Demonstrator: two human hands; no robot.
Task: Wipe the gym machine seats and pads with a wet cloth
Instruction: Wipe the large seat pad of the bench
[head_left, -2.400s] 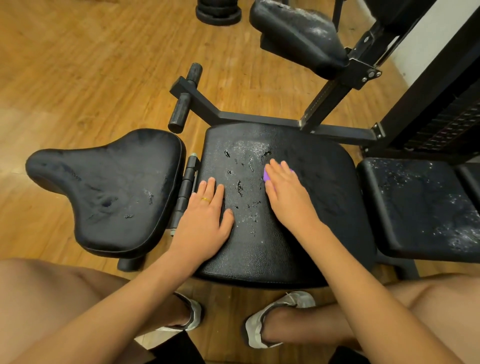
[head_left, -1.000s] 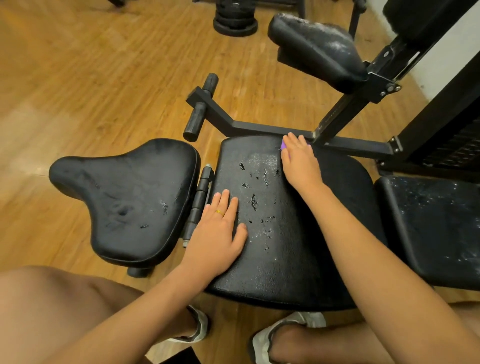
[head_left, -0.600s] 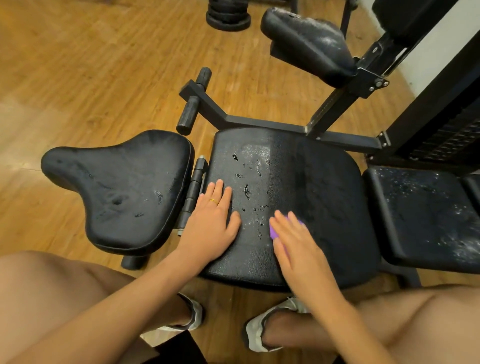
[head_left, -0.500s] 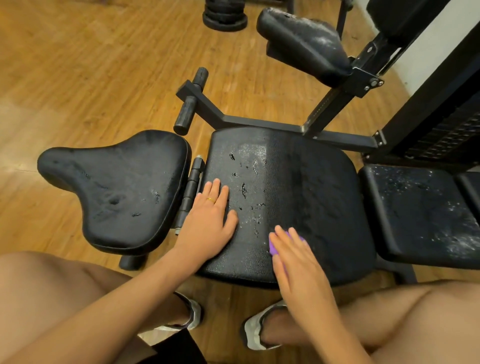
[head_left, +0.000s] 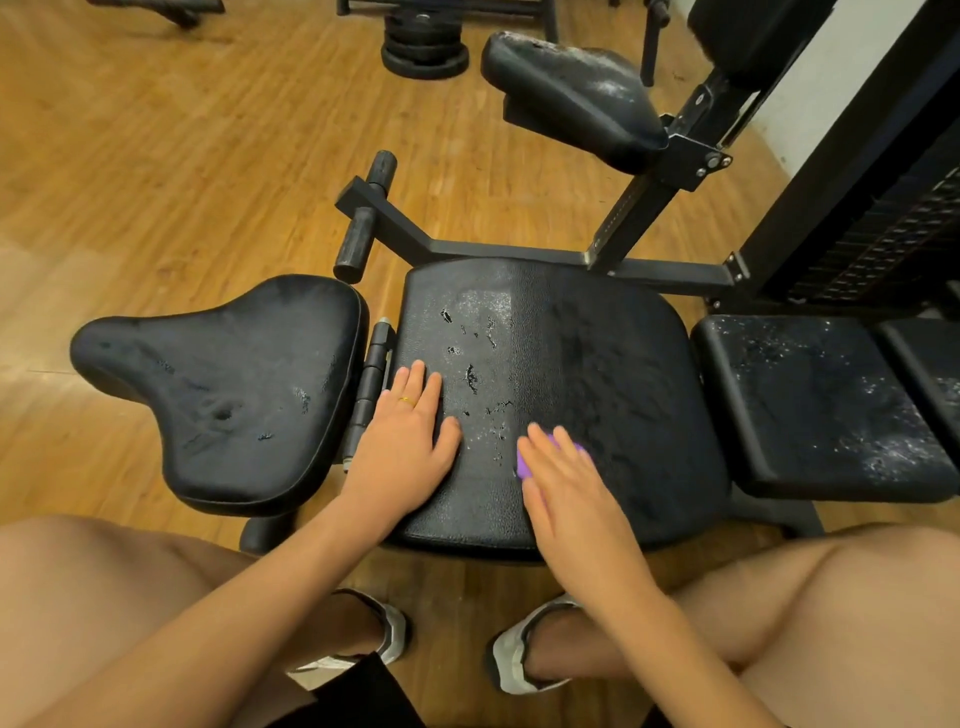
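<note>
The left hand (head_left: 402, 447) was laid flat, fingers straight, on the left part of the middle pad (head_left: 613, 374). The right hand (head_left: 571, 491) was pressed flat, fingers extended, on a purple cloth (head_left: 524, 460) near the pad's front edge. The seat (head_left: 228, 384) lay just left.

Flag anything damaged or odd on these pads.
The middle seat pad has cracked, peeling patches in its cover just beyond the left hand. The right-hand pad and the raised pad show white flaking wear.
</note>
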